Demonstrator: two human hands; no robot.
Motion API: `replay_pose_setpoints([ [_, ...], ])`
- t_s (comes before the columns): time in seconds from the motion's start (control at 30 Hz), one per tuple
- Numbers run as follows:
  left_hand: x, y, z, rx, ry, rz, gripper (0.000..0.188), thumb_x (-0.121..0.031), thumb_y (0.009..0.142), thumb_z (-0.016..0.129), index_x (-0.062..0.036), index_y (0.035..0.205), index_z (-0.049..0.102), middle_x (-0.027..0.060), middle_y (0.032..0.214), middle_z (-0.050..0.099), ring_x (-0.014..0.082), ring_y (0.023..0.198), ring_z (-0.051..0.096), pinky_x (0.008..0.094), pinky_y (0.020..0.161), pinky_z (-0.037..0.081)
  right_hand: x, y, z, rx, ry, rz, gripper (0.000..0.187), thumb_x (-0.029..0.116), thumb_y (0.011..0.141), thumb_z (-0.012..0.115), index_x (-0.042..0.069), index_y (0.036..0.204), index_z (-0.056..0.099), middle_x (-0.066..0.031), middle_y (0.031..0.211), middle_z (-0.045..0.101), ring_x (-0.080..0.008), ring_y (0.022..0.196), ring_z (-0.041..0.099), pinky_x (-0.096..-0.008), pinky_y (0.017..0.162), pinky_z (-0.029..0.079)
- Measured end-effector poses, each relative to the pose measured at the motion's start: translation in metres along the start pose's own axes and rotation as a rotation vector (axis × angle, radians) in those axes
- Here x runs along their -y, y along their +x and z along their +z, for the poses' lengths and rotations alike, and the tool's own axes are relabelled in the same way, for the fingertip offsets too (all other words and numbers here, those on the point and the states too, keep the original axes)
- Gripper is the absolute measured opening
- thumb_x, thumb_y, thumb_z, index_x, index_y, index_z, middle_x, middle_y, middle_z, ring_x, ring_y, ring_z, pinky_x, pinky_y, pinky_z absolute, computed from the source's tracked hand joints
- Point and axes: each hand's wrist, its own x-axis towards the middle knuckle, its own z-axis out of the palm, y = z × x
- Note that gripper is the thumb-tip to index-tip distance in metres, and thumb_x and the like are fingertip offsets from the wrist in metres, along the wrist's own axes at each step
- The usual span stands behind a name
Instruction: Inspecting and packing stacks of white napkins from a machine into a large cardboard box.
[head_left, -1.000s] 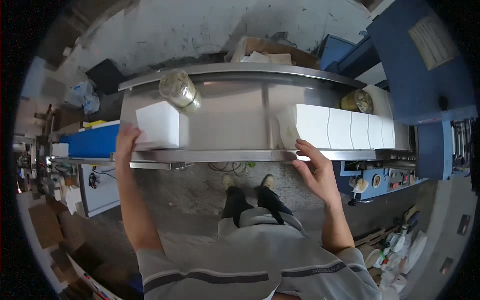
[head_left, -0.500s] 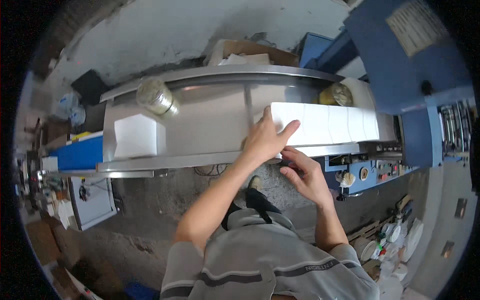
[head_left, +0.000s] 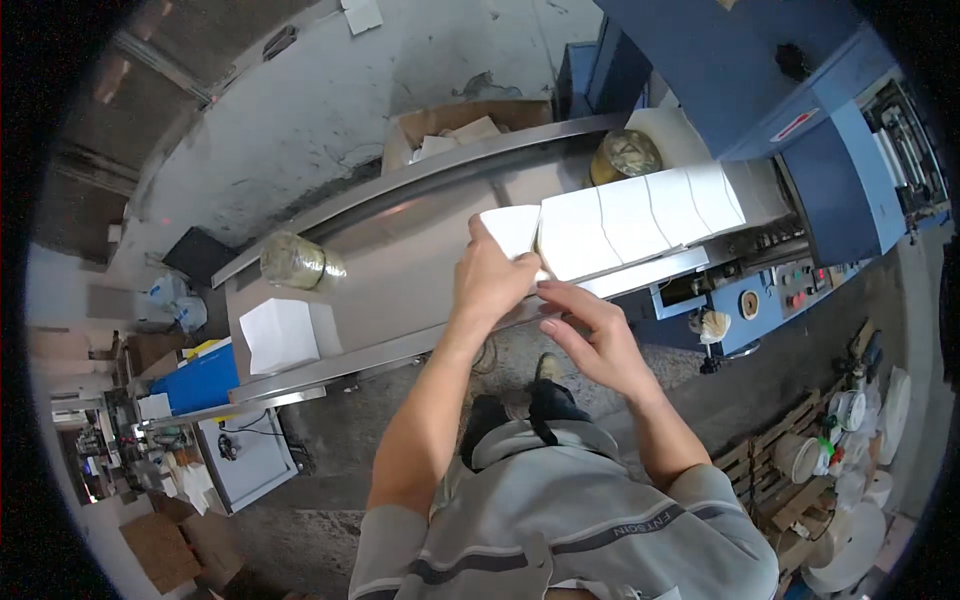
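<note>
The left hand (head_left: pixel 488 285) is holding the end block (head_left: pixel 512 228), a white one, its fingers lying along the block's left side and its thumb pressing near the front. The end block is standing on the steel table (head_left: pixel 400 260), at the left end of a white row (head_left: pixel 640 220); a narrow, dark gap is showing between the two. The right hand (head_left: pixel 605 345) is hovering by the table's front rail, just beside the left thumb, with thumb and forefinger held apart and nothing between them. Whether its fingertips are touching the end block, one cannot tell.

The row is running rightward along the table toward a blue machine (head_left: pixel 720 80), thin seams marking off its blocks. A lone block (head_left: pixel 277 336), also white, is sitting at the table's left end, well apart from the row. Behind it a clear-sided cylinder (head_left: pixel 295 262) is resting, and a second cylinder (head_left: pixel 625 158) is standing behind the row. Beyond the back rail, an open carton (head_left: pixel 525 113) is holding pale scraps.
</note>
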Motion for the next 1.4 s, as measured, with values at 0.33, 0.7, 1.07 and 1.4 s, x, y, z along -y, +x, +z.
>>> replay_pose_setpoints([
  [0.33,0.208,-0.011,-0.097,0.025,-0.916,-0.064,0.065,-0.008,0.078,0.056,0.0018,0.140,0.039,0.0110,0.111,0.064,0.0214,0.099,0.064,0.0319,0.082,0.052,-0.011,0.011,0.011,-0.024,-0.067,0.059,0.043,0.020,0.089,0.067,-0.001,0.125,0.058,-0.0224,0.133,0.054,-0.0303,0.102,0.066,-0.0358,0.079,0.056],
  [0.7,0.220,-0.060,-0.153,-0.678,-0.189,0.088,0.043,-0.005,0.096,0.050,0.0025,0.137,0.043,0.0209,0.131,0.054,0.0277,0.120,0.054,0.0328,0.101,0.044,-0.010,0.011,0.009,-0.017,-0.150,0.091,0.039,0.013,0.091,0.066,-0.004,0.125,0.056,-0.0200,0.138,0.051,-0.0241,0.103,0.065,-0.0326,0.079,0.056],
  [1.07,-0.022,0.017,0.037,0.084,-0.249,0.163,0.096,-0.056,0.081,0.066,0.0070,0.143,0.028,0.0330,0.116,0.059,0.0400,0.106,0.062,0.0425,0.086,0.051,-0.014,-0.013,-0.021,0.028,-0.173,-0.031,0.039,0.015,0.089,0.067,-0.002,0.122,0.058,-0.0177,0.127,0.059,-0.0269,0.100,0.066,-0.0348,0.082,0.054],
  [1.4,-0.067,0.014,0.056,0.072,0.091,0.126,0.088,-0.034,0.077,0.064,0.0087,0.143,0.023,0.0349,0.114,0.059,0.0443,0.108,0.059,0.0437,0.096,0.046,-0.037,-0.047,-0.071,-0.105,-0.064,0.013,0.036,0.019,0.089,0.066,-0.004,0.116,0.060,-0.0221,0.119,0.062,-0.0346,0.101,0.065,-0.0377,0.081,0.055],
])
